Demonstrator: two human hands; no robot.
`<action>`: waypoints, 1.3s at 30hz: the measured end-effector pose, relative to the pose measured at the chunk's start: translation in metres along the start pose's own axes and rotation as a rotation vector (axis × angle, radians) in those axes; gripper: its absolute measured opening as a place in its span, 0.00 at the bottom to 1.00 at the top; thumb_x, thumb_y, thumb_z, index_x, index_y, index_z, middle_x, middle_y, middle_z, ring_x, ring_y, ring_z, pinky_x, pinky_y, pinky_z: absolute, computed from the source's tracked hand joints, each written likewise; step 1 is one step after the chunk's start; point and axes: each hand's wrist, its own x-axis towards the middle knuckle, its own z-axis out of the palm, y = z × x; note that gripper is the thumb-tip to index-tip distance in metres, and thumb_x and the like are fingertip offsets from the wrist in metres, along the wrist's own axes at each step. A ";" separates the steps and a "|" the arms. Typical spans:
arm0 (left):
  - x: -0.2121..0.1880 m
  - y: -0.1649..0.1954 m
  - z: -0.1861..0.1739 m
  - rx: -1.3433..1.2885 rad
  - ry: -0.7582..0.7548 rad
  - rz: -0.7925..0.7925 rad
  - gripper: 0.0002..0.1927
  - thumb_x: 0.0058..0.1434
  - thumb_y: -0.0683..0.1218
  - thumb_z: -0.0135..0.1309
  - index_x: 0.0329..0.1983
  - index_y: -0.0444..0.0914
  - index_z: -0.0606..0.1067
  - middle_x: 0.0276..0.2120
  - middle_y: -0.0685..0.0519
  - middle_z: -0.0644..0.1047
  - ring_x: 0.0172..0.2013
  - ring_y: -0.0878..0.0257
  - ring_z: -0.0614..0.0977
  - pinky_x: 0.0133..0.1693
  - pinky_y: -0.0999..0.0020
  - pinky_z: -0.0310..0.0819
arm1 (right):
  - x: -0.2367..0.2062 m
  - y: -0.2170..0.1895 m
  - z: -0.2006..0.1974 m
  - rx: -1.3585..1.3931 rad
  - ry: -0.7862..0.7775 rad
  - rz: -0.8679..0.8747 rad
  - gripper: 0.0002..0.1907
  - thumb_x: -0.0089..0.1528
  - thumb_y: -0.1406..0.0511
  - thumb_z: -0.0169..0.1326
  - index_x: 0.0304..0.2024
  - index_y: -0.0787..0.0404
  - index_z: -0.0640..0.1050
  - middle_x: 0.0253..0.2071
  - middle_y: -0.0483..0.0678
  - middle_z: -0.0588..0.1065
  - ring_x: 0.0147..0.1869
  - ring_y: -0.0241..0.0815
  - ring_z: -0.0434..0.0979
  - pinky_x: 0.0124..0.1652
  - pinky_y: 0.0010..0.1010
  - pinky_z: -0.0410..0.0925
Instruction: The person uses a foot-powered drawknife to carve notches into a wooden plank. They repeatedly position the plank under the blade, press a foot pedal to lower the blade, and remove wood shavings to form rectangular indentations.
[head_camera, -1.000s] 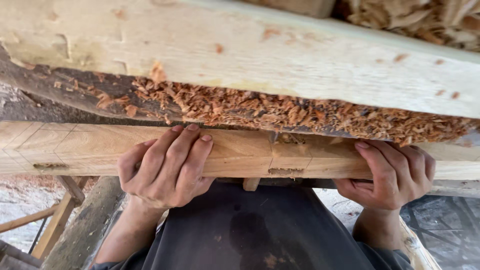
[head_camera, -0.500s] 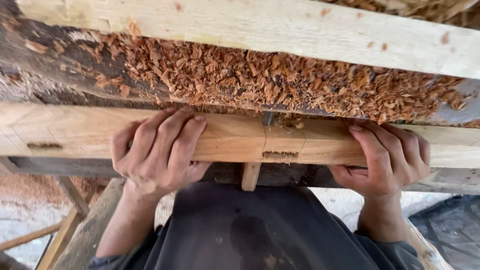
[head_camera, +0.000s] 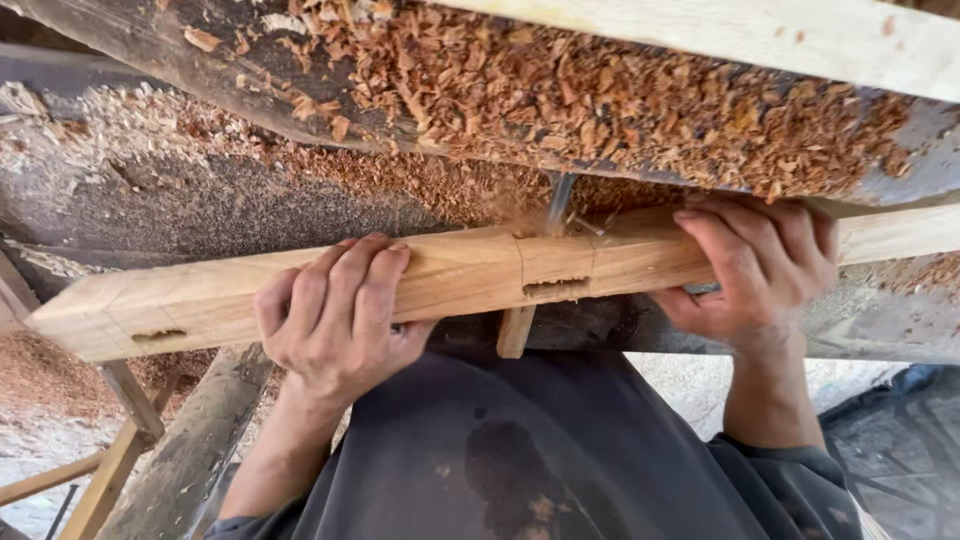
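A long pale wooden beam (head_camera: 470, 272) lies across the view on a dark machine bed, with mortise slots cut in its near face. My left hand (head_camera: 335, 315) grips it left of the middle, fingers curled over its top. My right hand (head_camera: 760, 265) holds it on the right the same way. Between my hands a blurred metal bit (head_camera: 558, 203) meets the beam's top edge and throws up dust. A small wooden peg (head_camera: 515, 332) hangs below the beam near the middle slot.
Reddish wood shavings (head_camera: 600, 100) are heaped on the dark bed (head_camera: 200, 200) behind the beam. A pale plank (head_camera: 800, 35) crosses the top right. Wooden trestle legs (head_camera: 110, 440) and a round log (head_camera: 190, 450) stand at lower left above a littered floor.
The beam has shifted to the right and tilted, its left end now lower and its end face in view. Both hands moved with it. The spinning bit now shows at the beam's top edge.
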 end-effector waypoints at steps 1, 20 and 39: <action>-0.003 -0.004 0.000 -0.002 -0.006 0.005 0.18 0.68 0.60 0.62 0.50 0.43 0.77 0.45 0.56 0.83 0.45 0.62 0.83 0.49 0.64 0.66 | -0.002 -0.004 0.002 0.026 0.010 -0.010 0.20 0.58 0.50 0.66 0.46 0.53 0.82 0.45 0.43 0.82 0.50 0.44 0.79 0.55 0.45 0.66; 0.042 -0.045 0.020 0.067 0.040 0.285 0.15 0.68 0.57 0.52 0.49 0.45 0.78 0.42 0.55 0.83 0.38 0.66 0.80 0.47 0.63 0.66 | -0.025 -0.044 0.011 0.014 0.108 0.175 0.24 0.66 0.45 0.62 0.49 0.57 0.80 0.47 0.48 0.81 0.50 0.49 0.80 0.53 0.43 0.67; 0.042 -0.046 -0.006 -0.055 -0.065 0.162 0.13 0.67 0.52 0.59 0.51 0.44 0.79 0.46 0.57 0.83 0.45 0.63 0.83 0.52 0.63 0.66 | -0.006 -0.047 0.013 0.056 0.089 0.094 0.24 0.67 0.46 0.57 0.50 0.57 0.78 0.48 0.47 0.80 0.50 0.48 0.78 0.55 0.46 0.66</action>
